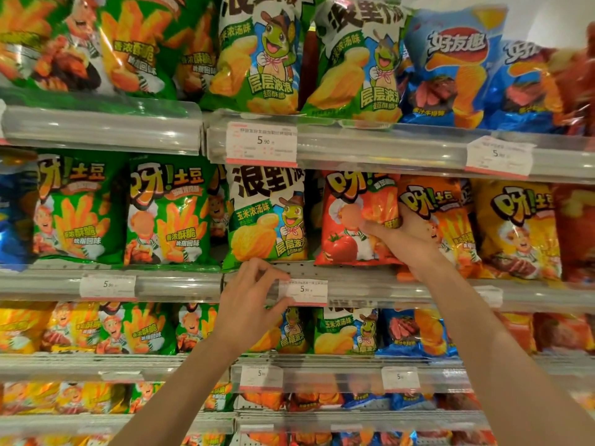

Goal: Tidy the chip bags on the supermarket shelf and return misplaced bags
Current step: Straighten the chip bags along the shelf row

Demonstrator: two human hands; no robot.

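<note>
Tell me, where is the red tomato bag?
Second shelf from the top, right of centre: the red tomato bag stands between a green-and-white bag and an orange bag, gripped by the right hand.

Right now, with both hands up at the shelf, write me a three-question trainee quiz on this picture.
1. True or false: the right hand grips the red tomato bag.
2. Which bag stands just left of the red tomato bag? A) a blue bag B) the green and white turtle bag C) a yellow bag
3. Fill in: the left hand is at the shelf rail, with its fingertips beside the white ____.

Key
1. True; its fingers curl round the bag's right side.
2. B
3. price tag
</note>
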